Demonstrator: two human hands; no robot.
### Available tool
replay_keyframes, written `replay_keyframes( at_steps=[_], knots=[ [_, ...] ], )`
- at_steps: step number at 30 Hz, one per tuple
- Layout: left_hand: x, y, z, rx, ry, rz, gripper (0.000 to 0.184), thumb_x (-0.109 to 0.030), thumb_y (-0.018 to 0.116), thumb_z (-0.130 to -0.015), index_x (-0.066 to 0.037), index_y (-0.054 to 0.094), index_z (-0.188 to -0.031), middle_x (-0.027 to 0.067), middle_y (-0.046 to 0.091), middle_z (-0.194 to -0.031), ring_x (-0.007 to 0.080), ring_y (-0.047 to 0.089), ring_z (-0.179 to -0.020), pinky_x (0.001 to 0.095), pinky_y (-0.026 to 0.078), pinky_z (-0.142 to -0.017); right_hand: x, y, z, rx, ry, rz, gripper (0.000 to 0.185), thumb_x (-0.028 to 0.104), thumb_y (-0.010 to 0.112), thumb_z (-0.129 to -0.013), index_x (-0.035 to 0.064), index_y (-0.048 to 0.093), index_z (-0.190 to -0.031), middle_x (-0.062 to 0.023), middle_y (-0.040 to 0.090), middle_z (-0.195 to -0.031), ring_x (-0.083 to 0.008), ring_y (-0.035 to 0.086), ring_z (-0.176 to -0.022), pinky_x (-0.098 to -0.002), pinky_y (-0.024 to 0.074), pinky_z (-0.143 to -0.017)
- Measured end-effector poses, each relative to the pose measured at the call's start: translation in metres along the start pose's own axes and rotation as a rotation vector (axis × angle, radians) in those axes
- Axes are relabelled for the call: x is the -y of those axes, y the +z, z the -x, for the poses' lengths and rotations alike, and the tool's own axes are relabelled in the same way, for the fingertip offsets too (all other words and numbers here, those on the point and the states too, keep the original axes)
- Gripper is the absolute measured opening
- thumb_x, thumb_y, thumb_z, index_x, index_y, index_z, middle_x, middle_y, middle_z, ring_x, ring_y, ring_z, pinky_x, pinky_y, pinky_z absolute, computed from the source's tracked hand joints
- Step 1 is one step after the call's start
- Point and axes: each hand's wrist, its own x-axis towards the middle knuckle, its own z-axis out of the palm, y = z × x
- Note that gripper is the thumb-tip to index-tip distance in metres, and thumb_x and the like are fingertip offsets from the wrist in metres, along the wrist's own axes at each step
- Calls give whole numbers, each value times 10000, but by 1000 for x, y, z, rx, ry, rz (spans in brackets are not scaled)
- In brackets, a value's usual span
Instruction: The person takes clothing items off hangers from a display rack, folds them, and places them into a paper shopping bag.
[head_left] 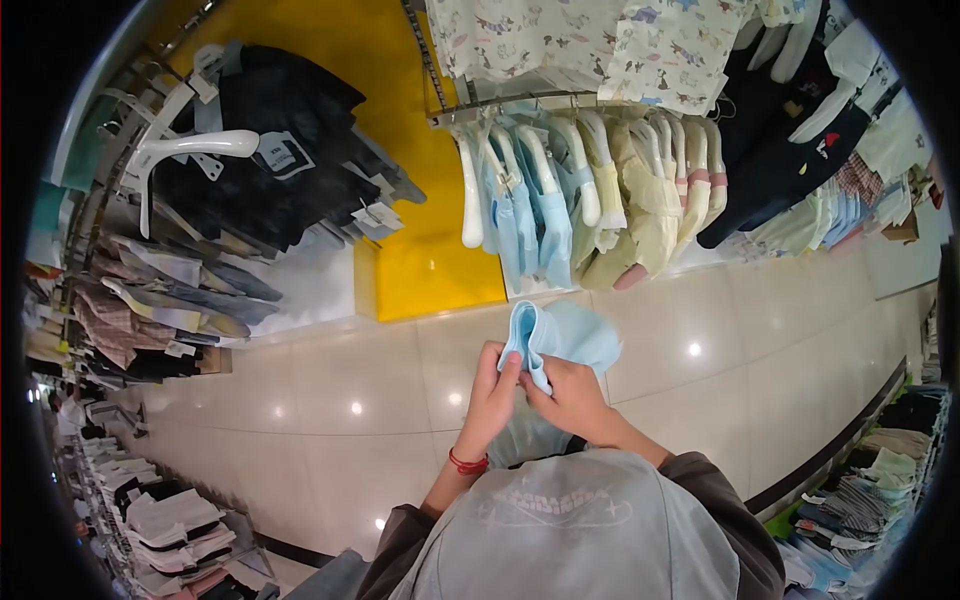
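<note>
Both of my hands hold a light blue garment (585,335) in front of my chest, above the tiled floor. My left hand (492,392) has its fingers closed on the left edge, with the thumb lying along it. Closed on the near right part is my right hand (575,402). The cloth is bunched with an opening facing up, and the rest hangs away to the right; its exact kind is unclear. Just beyond my hands, small blue garments (525,225) hang on white hangers. A bare white hanger (469,195) hangs at the left end of that row.
Dark clothes (270,150) hang on a rack at left, with a white hanger (195,150) in front. A yellow panel (440,265) stands behind. Cream garments (650,215) and navy clothes (790,165) hang to the right. Folded clothes (165,520) lie at lower left.
</note>
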Motion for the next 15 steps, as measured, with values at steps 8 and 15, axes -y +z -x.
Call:
replay_keyframes(
  at_steps=[8, 15],
  knots=[
    [15, 5, 4, 45, 246, -150, 437, 6, 619, -794, 5, 427, -1187, 107, 526, -1078, 151, 534, -970, 262, 429, -839, -18, -4, 6, 236, 38, -437, 368, 144, 669, -756, -1, 455, -1017, -184, 564, -981, -310, 581, -851, -368, 462, -701],
    [14, -3, 5, -4, 277, -213, 268, 43, 616, -781, -2, 493, -1014, 97, 620, -902, 130, 589, -824, 246, 470, -722, 10, -47, -3, -230, -239, 37, 519, 219, 742, -694, 40, 476, -1103, -153, 544, -1013, -268, 549, -921, -356, 447, -798]
  ],
)
